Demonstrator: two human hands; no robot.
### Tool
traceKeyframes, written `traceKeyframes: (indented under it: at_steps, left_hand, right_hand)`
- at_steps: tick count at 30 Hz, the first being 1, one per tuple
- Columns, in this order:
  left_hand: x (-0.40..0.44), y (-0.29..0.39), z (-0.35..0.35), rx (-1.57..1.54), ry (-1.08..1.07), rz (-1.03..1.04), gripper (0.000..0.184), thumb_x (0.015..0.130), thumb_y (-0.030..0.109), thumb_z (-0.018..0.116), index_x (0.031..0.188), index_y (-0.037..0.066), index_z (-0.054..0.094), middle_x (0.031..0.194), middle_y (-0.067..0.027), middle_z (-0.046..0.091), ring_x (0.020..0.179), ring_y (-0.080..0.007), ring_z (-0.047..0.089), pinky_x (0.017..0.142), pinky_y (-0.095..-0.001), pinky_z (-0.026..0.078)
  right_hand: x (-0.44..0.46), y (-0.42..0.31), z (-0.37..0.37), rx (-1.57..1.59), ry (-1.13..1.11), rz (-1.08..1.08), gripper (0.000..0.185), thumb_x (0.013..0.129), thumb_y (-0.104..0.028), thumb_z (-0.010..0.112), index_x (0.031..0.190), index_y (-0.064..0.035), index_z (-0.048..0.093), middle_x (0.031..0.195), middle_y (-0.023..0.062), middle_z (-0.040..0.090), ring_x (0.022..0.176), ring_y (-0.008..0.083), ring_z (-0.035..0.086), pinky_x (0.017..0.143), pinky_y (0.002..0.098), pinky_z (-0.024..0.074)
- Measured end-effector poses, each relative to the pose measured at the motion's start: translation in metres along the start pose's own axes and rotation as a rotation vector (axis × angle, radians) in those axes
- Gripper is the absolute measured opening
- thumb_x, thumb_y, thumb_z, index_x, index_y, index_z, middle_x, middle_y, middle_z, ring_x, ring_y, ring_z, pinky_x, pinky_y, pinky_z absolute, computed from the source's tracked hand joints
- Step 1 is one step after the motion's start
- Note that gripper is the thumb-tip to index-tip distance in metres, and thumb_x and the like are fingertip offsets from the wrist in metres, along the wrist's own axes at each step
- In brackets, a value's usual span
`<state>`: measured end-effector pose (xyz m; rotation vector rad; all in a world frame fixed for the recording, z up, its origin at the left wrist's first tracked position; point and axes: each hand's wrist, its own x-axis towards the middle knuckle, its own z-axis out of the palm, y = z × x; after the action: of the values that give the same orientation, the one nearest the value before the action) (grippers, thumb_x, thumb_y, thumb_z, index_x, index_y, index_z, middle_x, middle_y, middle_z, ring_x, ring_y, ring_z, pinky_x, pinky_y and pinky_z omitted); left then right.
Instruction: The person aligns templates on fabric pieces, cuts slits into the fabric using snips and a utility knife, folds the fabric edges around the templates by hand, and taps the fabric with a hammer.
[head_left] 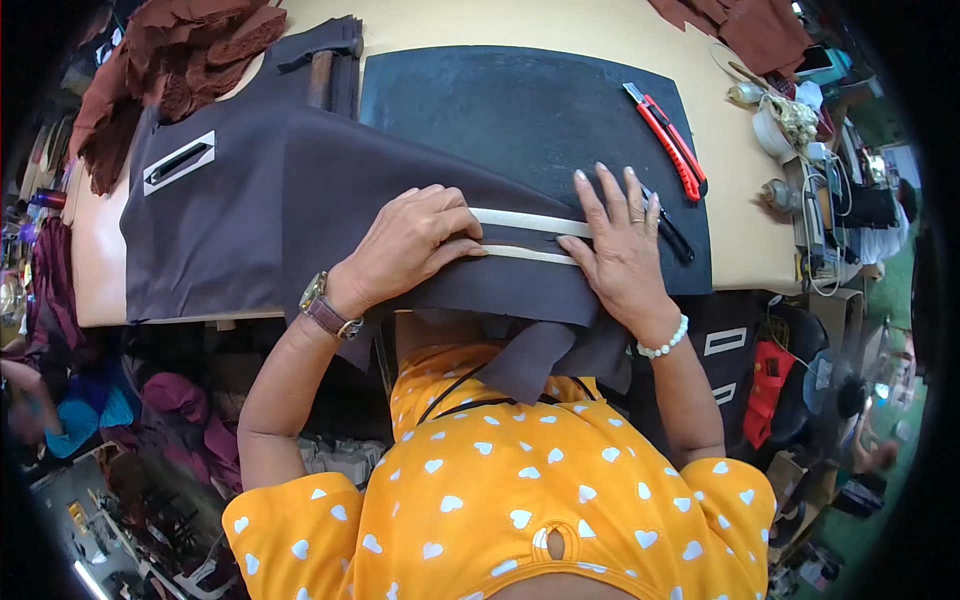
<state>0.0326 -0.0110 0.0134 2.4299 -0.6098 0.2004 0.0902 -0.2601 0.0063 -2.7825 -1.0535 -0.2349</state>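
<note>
A large dark brown leather piece [235,235] spreads over the left of the table and onto a black cutting mat [480,110]. Two pale strips [530,220] run along a narrow slot in the leather, near the table's front edge. At the slot's left end, my left hand [425,235] is closed, thumb and curled fingers pinching the leather by the strips. My right hand [622,240] lies flat at the right end, fingers spread and thumb by the lower strip. A dark-handled tool [675,238] is partly hidden beyond my right hand.
A red utility knife [668,142] lies on the mat's right side. Reddish-brown material [190,60] is heaped at the back left. Another slot with a pale border and dark zipper [180,163] shows in the leather. A white cup [772,130] stands at the right.
</note>
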Motion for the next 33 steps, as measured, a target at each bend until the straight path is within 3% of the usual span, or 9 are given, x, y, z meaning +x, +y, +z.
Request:
traceKeyframes:
  at_steps: [8,13,21,25,26,29,30,33]
  left_hand:
    - [-0.006,-0.001,0.002,0.037,0.089,-0.019,0.019,0.072,0.018,0.070,0.078,0.005,0.058,0.077,-0.0068,0.052,0.073,-0.0240,0.052,0.065,-0.0346,0.042]
    - [-0.019,-0.004,-0.011,0.039,0.115,-0.127,0.024,0.069,0.020,0.073,0.078,0.004,0.057,0.079,-0.0070,0.052,0.074,-0.0237,0.052,0.065,-0.0340,0.043]
    - [-0.025,-0.006,-0.004,0.063,0.201,-0.117,0.025,0.068,0.019,0.074,0.078,0.004,0.057,0.081,-0.0071,0.053,0.077,-0.0242,0.052,0.066,-0.0336,0.043]
    - [-0.031,0.000,-0.002,0.099,0.249,-0.121,0.023,0.068,0.018,0.073,0.077,0.004,0.057,0.082,-0.0077,0.054,0.075,-0.0252,0.053,0.066,-0.0344,0.044]
    - [-0.032,0.002,0.001,0.120,0.280,-0.118,0.022,0.068,0.017,0.073,0.077,0.004,0.057,0.082,-0.0078,0.055,0.075,-0.0254,0.053,0.066,-0.0346,0.044]
    - [-0.035,0.015,0.009,0.197,0.354,-0.130,0.020,0.068,0.014,0.073,0.076,0.004,0.057,0.082,-0.0081,0.055,0.075,-0.0257,0.054,0.066,-0.0352,0.044]
    - [-0.035,0.022,0.011,0.232,0.372,-0.149,0.019,0.068,0.014,0.072,0.076,0.004,0.057,0.082,-0.0082,0.055,0.075,-0.0257,0.054,0.066,-0.0353,0.044]
    - [-0.028,0.042,0.013,0.306,0.478,-0.189,0.017,0.069,0.011,0.071,0.077,0.004,0.059,0.083,-0.0081,0.056,0.076,-0.0261,0.055,0.065,-0.0352,0.044]
  right_hand:
    - [0.030,-0.057,0.021,0.090,0.091,-0.051,0.067,0.079,-0.038,0.060,0.137,-0.0154,0.034,0.138,0.0122,0.032,0.131,0.0362,0.023,0.102,0.0616,0.0174]
    - [0.022,-0.044,0.017,0.071,0.079,0.030,0.068,0.080,-0.040,0.060,0.137,-0.0143,0.034,0.138,0.0131,0.032,0.131,0.0364,0.022,0.101,0.0632,0.0162]
    - [0.039,-0.070,0.026,0.138,0.061,-0.126,0.067,0.081,-0.038,0.058,0.138,-0.0141,0.032,0.138,0.0132,0.033,0.131,0.0364,0.022,0.101,0.0640,0.0152]
    - [0.051,-0.044,0.014,0.396,-0.109,-0.248,0.076,0.077,-0.039,0.063,0.138,-0.0087,0.029,0.136,0.0147,0.037,0.131,0.0370,0.025,0.102,0.0616,0.0144]
    - [0.060,-0.042,0.008,0.380,-0.033,-0.318,0.069,0.077,-0.037,0.064,0.132,-0.0044,0.038,0.127,0.0164,0.047,0.122,0.0365,0.040,0.100,0.0538,0.0275]
    - [0.094,-0.054,-0.001,0.555,-0.191,-0.237,0.061,0.078,-0.034,0.065,0.126,-0.0030,0.045,0.121,0.0191,0.052,0.112,0.0363,0.049,0.094,0.0435,0.0383]
    - [0.103,-0.061,0.008,0.485,-0.012,-0.323,0.047,0.078,-0.031,0.065,0.112,0.0000,0.056,0.105,0.0203,0.061,0.094,0.0379,0.057,0.081,0.0387,0.0460]
    - [0.136,-0.092,-0.011,0.344,-0.352,-0.230,0.037,0.079,-0.026,0.065,0.102,0.0020,0.061,0.090,0.0176,0.065,0.081,0.0306,0.063,0.076,0.0369,0.0478]
